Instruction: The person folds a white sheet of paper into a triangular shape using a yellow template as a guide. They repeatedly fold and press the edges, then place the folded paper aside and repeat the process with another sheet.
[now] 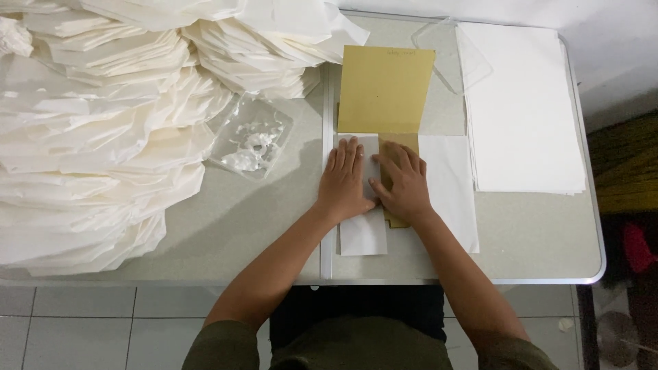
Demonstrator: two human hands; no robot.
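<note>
Two hands side by side, left hand [345, 179] and right hand [404, 181] flat, fingers spread, pressing white paper [449, 185] beneath.

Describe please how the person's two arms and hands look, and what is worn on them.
Both arms are bare from the short sleeves down. The sleeves are dark olive green, ending above the elbows. The left hand and the right hand wear no gloves; no ring, watch or bracelet is visible on either.
</note>
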